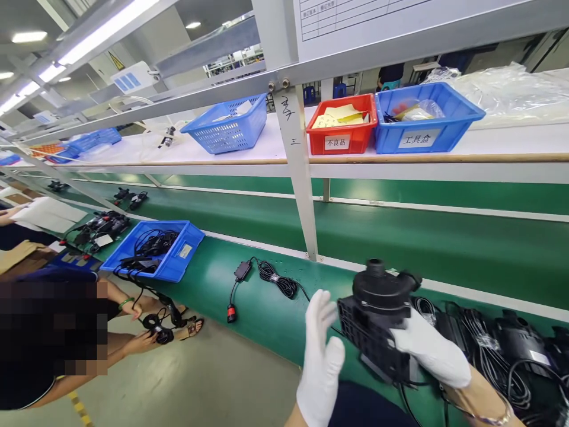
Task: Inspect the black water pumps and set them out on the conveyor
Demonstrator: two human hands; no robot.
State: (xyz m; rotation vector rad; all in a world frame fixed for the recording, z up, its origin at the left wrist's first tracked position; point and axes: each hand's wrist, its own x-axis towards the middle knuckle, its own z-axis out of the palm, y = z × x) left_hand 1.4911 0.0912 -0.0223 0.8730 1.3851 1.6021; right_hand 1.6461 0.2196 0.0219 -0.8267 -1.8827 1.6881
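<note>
In its white glove, my right hand (431, 344) grips a black water pump (377, 314) by its side, with the round threaded outlet on top. The pump is held over the green bench (271, 329), and a cable hangs below it. My left hand (317, 362), also gloved in white, is just left of the pump with its fingers stretched out and nothing in it. Farther left on the bench lie a coiled black cable (278, 280), a small black box (242, 271) and a connector with a red ring (232, 313).
More pumps (520, 338) and bundled cables (486, 350) crowd the bench at right. A blue bin (186, 255) of black parts stands left, beside a co-worker (53, 332) handling a cable. Above are a shelf with a red bin (340, 142), a blue bin (422, 139) and a metal post (300, 178).
</note>
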